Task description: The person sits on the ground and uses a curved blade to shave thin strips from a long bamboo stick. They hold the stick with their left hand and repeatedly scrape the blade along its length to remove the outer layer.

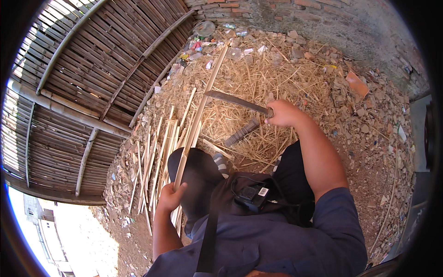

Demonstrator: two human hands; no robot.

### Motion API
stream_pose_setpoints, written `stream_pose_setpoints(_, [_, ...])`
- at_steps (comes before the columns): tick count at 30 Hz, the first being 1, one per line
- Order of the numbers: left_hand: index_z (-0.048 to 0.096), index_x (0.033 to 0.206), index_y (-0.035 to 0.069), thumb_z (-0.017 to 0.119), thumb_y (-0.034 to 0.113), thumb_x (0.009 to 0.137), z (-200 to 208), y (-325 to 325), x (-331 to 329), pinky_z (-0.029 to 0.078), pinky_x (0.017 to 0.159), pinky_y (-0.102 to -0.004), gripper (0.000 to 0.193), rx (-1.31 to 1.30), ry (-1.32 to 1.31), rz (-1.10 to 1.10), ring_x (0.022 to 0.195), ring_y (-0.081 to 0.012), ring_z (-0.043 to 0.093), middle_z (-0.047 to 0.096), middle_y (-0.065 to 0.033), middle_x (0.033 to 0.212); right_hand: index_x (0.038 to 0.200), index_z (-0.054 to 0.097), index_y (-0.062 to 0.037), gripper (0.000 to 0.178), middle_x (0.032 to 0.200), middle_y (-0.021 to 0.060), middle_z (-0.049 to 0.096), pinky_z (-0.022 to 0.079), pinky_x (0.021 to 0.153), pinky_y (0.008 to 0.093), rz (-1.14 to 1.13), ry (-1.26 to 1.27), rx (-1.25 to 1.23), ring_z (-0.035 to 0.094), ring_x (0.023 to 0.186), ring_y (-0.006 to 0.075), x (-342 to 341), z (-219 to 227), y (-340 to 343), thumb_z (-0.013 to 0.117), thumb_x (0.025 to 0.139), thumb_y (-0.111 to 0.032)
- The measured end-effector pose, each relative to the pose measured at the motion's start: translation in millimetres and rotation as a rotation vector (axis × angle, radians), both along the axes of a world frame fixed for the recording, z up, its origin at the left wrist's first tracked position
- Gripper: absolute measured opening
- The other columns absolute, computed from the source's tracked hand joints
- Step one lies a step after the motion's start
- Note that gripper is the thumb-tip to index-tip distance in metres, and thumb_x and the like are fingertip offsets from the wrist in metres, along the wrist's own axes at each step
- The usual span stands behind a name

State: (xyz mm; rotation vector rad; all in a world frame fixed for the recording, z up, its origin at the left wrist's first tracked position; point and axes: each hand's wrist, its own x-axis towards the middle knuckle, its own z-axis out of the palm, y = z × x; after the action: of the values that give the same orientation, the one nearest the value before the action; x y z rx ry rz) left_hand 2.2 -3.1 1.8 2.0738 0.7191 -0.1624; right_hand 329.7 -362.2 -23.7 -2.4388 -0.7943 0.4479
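My left hand (pixel 170 197) is closed around the lower end of a long split bamboo strip (pixel 191 134). The strip slants up and away past my left knee, over the litter. In my right hand (pixel 282 114) is the handle of a machete (pixel 237 101), its dark blade pointing left. The blade's tip meets the strip about two thirds of the way up; whether it touches or only crosses in front, I cannot tell. Below the blade, a ridged brown wooden piece (pixel 242 132) lies on the shavings, its far end close to my right hand.
Several split bamboo strips (pixel 146 171) lie beside my left leg. Straw-like shavings (pixel 258 78) cover the ground ahead, with rubble and scraps around them. A bamboo slat wall (pixel 92 64) stands left, a brick wall (pixel 318 23) at the back. A black device (pixel 253 196) rests at my lap.
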Motion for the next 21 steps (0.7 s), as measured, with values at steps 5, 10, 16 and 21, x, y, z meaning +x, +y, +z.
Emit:
stream_pose_setpoints(5, [0.068, 0.083, 0.000, 0.068, 0.031, 0.096, 2, 2, 0, 0.040, 0.053, -0.0241, 0.033, 0.024, 0.018, -0.005, 0.060, -0.0043, 0.052, 0.060, 0.0032, 0.068, 0.106, 0.070, -0.0068, 0.035, 0.092, 0.0160, 0.069, 0.052, 0.079, 0.0450, 0.178, 0.050, -0.047, 0.068, 0.091, 0.0332, -20, 8, 24, 0.079, 0.080, -0.028])
stream_pose_setpoints(10, [0.068, 0.084, 0.000, 0.069, 0.031, 0.096, 3, -1, -1, 0.040, 0.052, -0.0242, 0.033, 0.037, 0.017, 0.012, 0.060, -0.0045, 0.052, 0.061, 0.0029, 0.069, 0.097, 0.070, -0.0063, 0.029, 0.086, 0.0151, 0.069, 0.052, 0.076, 0.0452, 0.165, 0.086, -0.037, 0.068, 0.086, 0.0327, -17, 7, 25, 0.079, 0.079, -0.027])
stream_pose_setpoints(16, [0.068, 0.087, -0.001, 0.068, 0.031, 0.096, 6, -2, 3, 0.041, 0.052, -0.0241, 0.033, 0.031, 0.049, -0.016, 0.060, -0.0046, 0.052, 0.062, 0.0026, 0.070, 0.107, 0.070, -0.0061, 0.037, 0.082, 0.0164, 0.068, 0.051, 0.074, 0.0436, 0.050, 0.002, 0.014, 0.068, 0.082, 0.0315, 0, -11, 3, 0.079, 0.080, -0.030])
stream_pose_setpoints(21, [0.068, 0.087, -0.001, 0.068, 0.031, 0.096, 1, 3, 1, 0.041, 0.053, -0.0239, 0.033, -0.003, 0.042, -0.005, 0.060, -0.0046, 0.052, 0.062, 0.0027, 0.070, 0.107, 0.069, -0.0061, 0.035, 0.095, 0.0167, 0.069, 0.052, 0.080, 0.0439, 0.031, 0.062, -0.004, 0.067, 0.093, 0.0332, -5, -2, 8, 0.078, 0.080, -0.026])
